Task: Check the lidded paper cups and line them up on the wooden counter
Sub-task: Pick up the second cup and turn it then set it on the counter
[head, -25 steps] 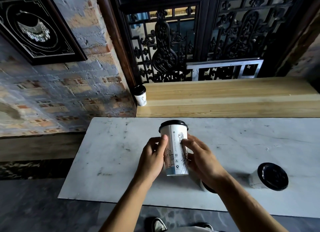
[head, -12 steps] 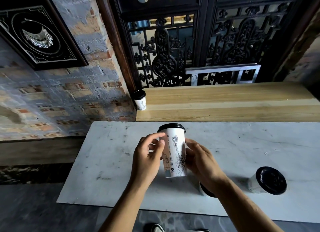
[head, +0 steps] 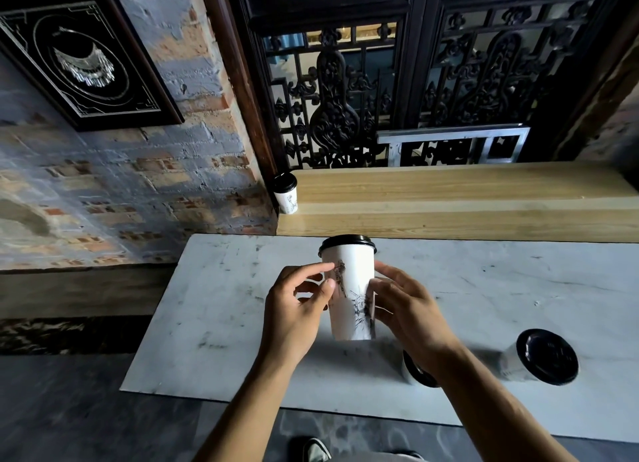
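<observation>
Paper cup (head: pixel 351 299), glossy plastic lid (head: pixel 347 243); wood counter (head: pixel 466 202); marble slab (head: pixel 214 323) matt.

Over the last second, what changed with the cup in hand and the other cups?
The held cup was turned between the left hand and right hand; different artwork now faces the camera. Counter cup and both marble-slab cups stayed put.

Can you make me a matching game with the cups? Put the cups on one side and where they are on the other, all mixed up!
Things:
1. cup with the statue drawing
2. far cup
3. cup on the right
4. half-hidden cup

Places:
A. alone on the marble slab
B. between both hands
C. left end of the wooden counter
D. behind the right wrist

Pairs: 1-B, 2-C, 3-A, 4-D
</observation>
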Tool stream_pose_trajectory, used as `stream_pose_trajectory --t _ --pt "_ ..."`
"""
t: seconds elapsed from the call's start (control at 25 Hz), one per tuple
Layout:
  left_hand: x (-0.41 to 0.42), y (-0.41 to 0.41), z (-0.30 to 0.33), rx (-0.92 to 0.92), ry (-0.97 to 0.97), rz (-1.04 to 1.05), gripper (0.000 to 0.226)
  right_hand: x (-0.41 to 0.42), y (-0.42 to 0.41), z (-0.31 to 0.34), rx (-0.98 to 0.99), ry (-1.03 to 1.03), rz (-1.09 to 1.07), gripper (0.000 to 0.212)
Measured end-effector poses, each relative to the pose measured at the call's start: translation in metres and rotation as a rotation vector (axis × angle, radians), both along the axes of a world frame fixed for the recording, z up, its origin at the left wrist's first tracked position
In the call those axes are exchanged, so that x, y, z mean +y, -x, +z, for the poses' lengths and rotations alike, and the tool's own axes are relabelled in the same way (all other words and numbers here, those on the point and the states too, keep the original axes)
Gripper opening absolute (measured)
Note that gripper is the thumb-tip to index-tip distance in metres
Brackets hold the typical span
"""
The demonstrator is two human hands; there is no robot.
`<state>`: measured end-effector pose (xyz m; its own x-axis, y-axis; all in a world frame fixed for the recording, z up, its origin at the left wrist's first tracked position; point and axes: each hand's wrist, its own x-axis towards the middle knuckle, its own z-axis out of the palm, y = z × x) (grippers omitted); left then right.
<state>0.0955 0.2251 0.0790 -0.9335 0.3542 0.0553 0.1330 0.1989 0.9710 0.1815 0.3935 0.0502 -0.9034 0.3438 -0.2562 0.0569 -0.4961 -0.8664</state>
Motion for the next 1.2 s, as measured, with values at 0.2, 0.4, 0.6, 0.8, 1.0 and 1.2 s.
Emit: stream_pose_trajectory --t 0.2,0.4,0.6,0.8,1.0,1.2 --pt "-0.003 0.0 -0.002 -0.027 0.01 0.005 0.032 -0.002 -0.002 0.002 -0.016 -0.06 0.057 0.032" --pt "-0.004 -0.003 -0.004 -0.07 -0.011 -0.008 0.031 -0.004 -0.002 -0.001 -0.031 -0.017 0.019 0.027" --pt "-0.004 -0.004 -0.006 -0.085 -0.031 -0.019 0.034 -0.001 -0.001 -0.006 0.008 0.15 -0.007 0.039" --pt "-0.005 -0.003 -0.012 -0.066 -0.009 -0.021 0.034 -0.001 0.0 -0.008 0.002 0.091 -0.003 0.04" --pt "-0.01 0.001 -0.017 -0.026 0.004 -0.013 0.026 -0.005 0.003 -0.01 0.02 0.05 0.0 0.047" --pt "-0.012 0.0 -0.015 0.015 0.001 -0.003 0.038 -0.004 0.001 -0.011 0.02 -0.039 0.097 0.039"
